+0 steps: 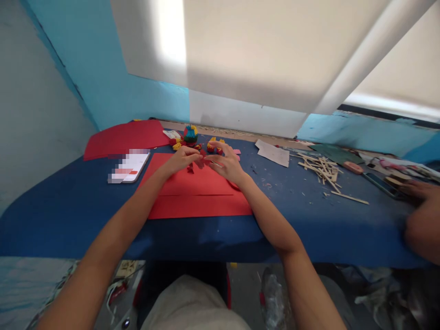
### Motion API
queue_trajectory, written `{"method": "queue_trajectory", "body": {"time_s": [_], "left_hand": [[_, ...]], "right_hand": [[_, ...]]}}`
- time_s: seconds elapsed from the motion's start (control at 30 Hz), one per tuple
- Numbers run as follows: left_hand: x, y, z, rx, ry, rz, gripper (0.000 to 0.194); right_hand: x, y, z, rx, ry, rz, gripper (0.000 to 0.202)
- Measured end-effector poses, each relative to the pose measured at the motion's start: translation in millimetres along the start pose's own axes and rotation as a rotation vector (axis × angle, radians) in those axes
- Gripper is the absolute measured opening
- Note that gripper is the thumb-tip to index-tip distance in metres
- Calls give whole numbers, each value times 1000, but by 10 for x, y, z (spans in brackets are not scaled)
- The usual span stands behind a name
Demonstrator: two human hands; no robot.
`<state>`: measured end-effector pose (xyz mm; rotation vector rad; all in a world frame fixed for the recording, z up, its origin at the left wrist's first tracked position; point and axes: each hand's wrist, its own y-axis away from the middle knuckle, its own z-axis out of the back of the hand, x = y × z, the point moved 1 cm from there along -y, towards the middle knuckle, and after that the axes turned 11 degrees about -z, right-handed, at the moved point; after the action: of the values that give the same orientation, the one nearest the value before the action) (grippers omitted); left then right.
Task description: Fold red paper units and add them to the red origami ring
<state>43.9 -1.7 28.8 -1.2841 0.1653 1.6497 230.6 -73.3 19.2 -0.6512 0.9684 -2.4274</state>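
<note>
Above red sheets [202, 207] on the blue table, my left hand [184, 159] and my right hand [227, 162] meet at a small red paper piece [202, 157]. Both hands have their fingers closed on it, partly hiding its shape. A dark red scrap [190, 169] lies just below my left fingers. Behind the hands sit a green, blue and yellow paper ball [190, 133] and small red and yellow folded pieces [211, 144].
A phone [134, 167] and red paper [125, 138] lie left. Thin wooden sticks [319, 168], a grey sheet [272, 152] and a pink object [353, 167] are right. Another person's hand [421, 189] is at the right edge, near a dark phone [383, 185].
</note>
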Motion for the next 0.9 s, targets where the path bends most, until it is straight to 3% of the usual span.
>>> {"method": "queue_trajectory", "body": {"time_s": [0.2,0.43,0.9], "left_hand": [[-29,5,-36,38,9,-8,29],[-46,13,-48,73,-47,-13,30],[44,2,-84,-19,-124,0,23]], "right_hand": [[53,-7,-27,-87,-46,-109,16],[59,14,-115,-52,-276,-429,18],[52,4,-232,-97,-477,-609,18]]}}
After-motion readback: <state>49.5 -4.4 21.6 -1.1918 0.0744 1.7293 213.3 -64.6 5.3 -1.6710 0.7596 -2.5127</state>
